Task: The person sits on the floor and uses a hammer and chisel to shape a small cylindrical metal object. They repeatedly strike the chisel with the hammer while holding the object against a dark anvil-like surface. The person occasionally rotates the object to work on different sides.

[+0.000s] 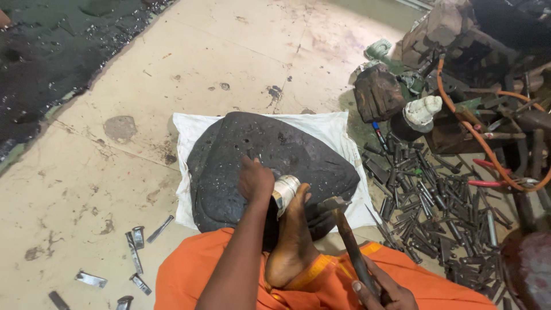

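While the person sits on the floor (229, 63) in an orange cloth (189, 275), a dark rounded stone slab (229, 166) lies just ahead of the lap on a white sack (327, 129). The left hand (255, 181) rests on the slab's near edge, its fingers curled together around a small silvery metal piece (285, 192) that sits pressed against the slab. A bare foot (293, 241) lies against the slab's near side, its toes touching that metal piece. The right hand (381, 293) is just behind the slab, on the lap — its fingers clamped on the dark handle of a hammer (344, 229), whose head hangs close above the slab's near right edge, just beside the metal piece.

To the right of the slab, a big heap of dark metal punches (430, 195) spreads over the floor, with an orange hose (476, 135) looping above it and a dark wooden block (379, 92) beyond. Left of the slab and nearer the person, a few loose flat metal bits (138, 247) lie well apart from it on the pale floor.
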